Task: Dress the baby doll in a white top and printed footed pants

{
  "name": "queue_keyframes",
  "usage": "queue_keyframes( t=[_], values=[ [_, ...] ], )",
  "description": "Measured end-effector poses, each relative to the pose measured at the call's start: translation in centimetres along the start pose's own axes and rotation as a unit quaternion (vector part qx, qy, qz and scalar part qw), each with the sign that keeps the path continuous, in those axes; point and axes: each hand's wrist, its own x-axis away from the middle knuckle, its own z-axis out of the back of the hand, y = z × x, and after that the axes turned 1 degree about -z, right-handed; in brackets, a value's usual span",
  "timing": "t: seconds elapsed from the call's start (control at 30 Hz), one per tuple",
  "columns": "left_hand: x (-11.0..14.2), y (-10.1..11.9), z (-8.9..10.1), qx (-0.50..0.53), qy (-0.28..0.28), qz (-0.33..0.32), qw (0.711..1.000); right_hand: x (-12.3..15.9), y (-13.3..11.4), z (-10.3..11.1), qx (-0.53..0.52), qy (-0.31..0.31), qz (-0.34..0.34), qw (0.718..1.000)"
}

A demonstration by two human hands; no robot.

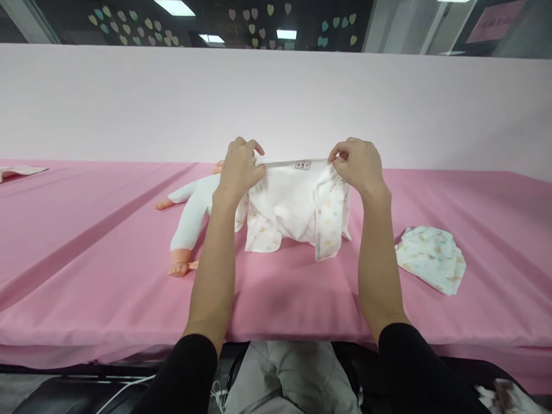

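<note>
A small white baby top with coloured prints hangs between my hands, its upper edge stretched nearly level and a printed label at the middle. My left hand pinches the left end of that edge, thumb below the fingers. At the other end, my right hand grips the cloth between thumb and fingers. Behind my left forearm lies a baby doll in a white suit, its feet toward the left and front; my arm and the top hide part of it.
A folded printed baby garment lies on the pink-covered table, right of my forearm. Another piece of cloth is at the far left edge. Beyond the table rises a white partition; dark chairs stand below its front edge.
</note>
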Motion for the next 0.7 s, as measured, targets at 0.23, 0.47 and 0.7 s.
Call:
queue_keyframes(
  t=[0.23,0.47,0.7],
  values=[
    [0.9,-0.3,2.8,0.144,-0.026,0.041,0.988,0.4,0.4,1.4,0.049,0.011,-0.078,0.996],
    [1.1,-0.7,3.9,0.318,-0.048,0.106,0.941,0.7,0.5,3.0,-0.009,0.097,-0.082,0.992],
    [1.5,-0.3,5.1,0.325,0.038,0.077,0.942,1.3,0.3,5.8,-0.142,0.265,-0.057,0.952]
  ],
)
